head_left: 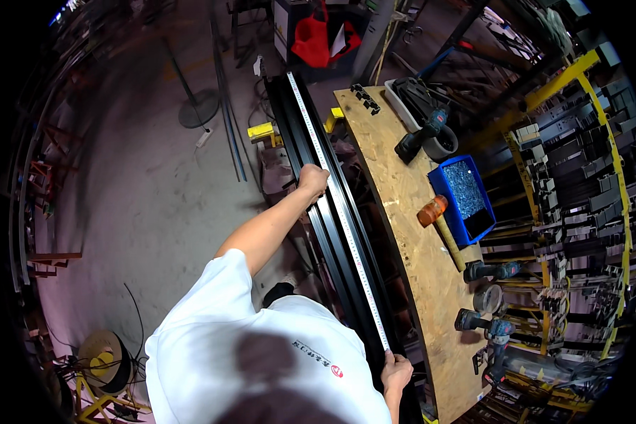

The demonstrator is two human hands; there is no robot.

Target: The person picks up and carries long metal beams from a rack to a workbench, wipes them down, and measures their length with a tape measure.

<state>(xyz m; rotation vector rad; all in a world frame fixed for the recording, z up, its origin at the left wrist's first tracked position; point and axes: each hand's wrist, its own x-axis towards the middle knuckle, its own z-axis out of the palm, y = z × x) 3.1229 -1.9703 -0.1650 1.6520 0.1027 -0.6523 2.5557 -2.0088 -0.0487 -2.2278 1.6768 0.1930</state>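
A long black metal profile (330,244) with grooves runs away from me, from the lower right towards the upper middle. Along its top lies the white strip of a tape measure (360,266), stretched nearly straight. About midway up the profile, my left hand (314,180) is closed over the strip, its fingers curled and partly hidden. My right hand (397,370) pinches the strip at its near end, close to my body; what lies beneath those fingers is hidden.
To the right stands a wooden bench (410,283) with a mallet (432,210), a blue bin (493,225) of small metal parts, and several power drills (422,136). Yellow supports (260,131) flank the profile. Racks of profiles (544,275) fill the far right. A round stand base (198,108) is on the floor.
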